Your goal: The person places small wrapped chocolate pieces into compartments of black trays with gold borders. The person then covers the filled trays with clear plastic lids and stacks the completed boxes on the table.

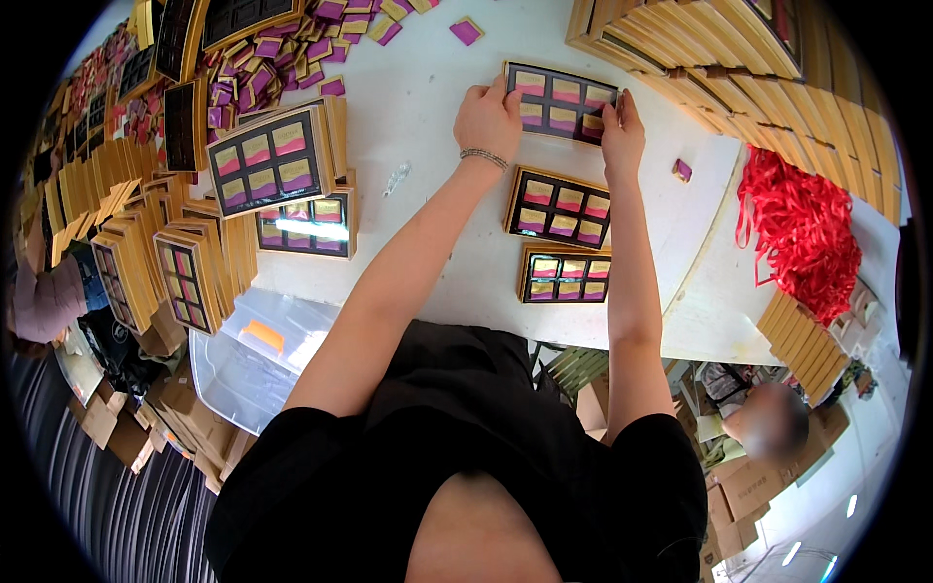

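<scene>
Both my hands hold a flat gold-edged box [562, 101] with a black insert, its compartments filled with gold, pink and purple wrapped squares. My left hand [488, 121] grips its left end, fingers closed round the edge, a bracelet at the wrist. At the opposite end, my right hand [624, 131] has its thumb and fingers on the edge. Just nearer on the white table lies a similar filled box [558, 208], slightly turned. Another filled box [566, 276] sits closer to me, partly covered by my right forearm.
Stacked filled boxes [267, 160] stand at left, before a heap of purple-gold squares [277, 63]. A loose square [682, 170] and red ribbons [802, 228] lie at right, below tall box stacks [758, 87]. A clear plastic bin [258, 355] stands near left. Another person [768, 423] is at lower right.
</scene>
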The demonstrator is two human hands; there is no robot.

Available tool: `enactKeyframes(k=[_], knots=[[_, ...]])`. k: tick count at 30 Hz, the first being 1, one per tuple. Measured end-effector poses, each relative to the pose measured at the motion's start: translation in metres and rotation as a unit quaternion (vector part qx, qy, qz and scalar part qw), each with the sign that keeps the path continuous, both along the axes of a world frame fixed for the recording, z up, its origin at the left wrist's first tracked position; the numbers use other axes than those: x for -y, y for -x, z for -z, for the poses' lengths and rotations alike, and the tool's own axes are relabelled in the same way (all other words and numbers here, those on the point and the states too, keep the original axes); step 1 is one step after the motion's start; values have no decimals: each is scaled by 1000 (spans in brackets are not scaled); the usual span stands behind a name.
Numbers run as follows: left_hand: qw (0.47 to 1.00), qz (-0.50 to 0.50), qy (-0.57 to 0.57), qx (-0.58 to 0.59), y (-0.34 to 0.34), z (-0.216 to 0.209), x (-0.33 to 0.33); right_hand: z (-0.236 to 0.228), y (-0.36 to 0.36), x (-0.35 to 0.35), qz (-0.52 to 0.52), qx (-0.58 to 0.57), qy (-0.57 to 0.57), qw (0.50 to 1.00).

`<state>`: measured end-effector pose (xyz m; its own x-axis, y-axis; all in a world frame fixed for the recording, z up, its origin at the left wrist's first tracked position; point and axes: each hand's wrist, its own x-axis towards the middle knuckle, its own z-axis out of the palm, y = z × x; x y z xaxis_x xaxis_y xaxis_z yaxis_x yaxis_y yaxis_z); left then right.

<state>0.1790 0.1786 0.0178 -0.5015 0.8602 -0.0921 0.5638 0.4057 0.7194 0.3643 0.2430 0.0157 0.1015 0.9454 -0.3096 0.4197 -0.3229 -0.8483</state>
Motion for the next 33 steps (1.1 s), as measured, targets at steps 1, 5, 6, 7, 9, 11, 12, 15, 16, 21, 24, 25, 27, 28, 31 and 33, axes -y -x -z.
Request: enactKeyframes(k=[1, 5, 6, 7, 9, 11, 12, 15, 16, 21, 24, 25, 27, 28, 31, 33], knots=[[1000, 12, 26, -3, 3, -6, -2, -7, 1, -4, -4, 25, 15, 1000], [995, 51, 72, -51, 10, -13, -7, 16, -9, -14, -24, 26, -66, 997], [993, 60, 83, -60, 11, -12, -9, 22, -11, -18, -30, 38, -69, 996], [991, 70, 95, -69, 11, -12, -11, 27, -14, -23, -35, 49, -73, 996], [991, 69, 88, -74, 12, -10, -14, 35, -13, -27, -50, 66, -96, 992], [993, 57, 86, -63, 12, -9, -16, 44, -14, -29, -66, 81, -137, 985], [994, 46, 86, -50, 12, -9, -17, 46, -17, -31, -82, 73, -119, 987], [996, 32, 78, -34, 11, -9, -22, 46, -19, -33, -106, 56, -105, 987], [996, 32, 73, -33, 10, -8, -25, 46, -17, -30, -97, 56, -127, 986], [989, -9, -138, -46, 13, 20, -43, 28, -5, -21, -158, 102, -190, 964], [983, 54, -173, -43, 25, 29, -46, -4, 13, -2, -269, 281, -316, 865], [979, 70, -183, -50, 29, 31, -48, -23, 22, 5, -325, 338, -295, 832], [985, 77, -157, -8, 29, 29, -49, -33, 23, 10, -388, 388, -258, 795], [986, 79, -144, 12, 30, 28, -49, -31, 22, 11, -399, 379, -247, 797], [974, 70, -192, 102, 41, 36, -50, -28, 18, 5, -404, 325, -269, 812], [973, 65, -161, 155, 44, 35, -50, -29, 15, 4, -386, 276, -272, 837]])
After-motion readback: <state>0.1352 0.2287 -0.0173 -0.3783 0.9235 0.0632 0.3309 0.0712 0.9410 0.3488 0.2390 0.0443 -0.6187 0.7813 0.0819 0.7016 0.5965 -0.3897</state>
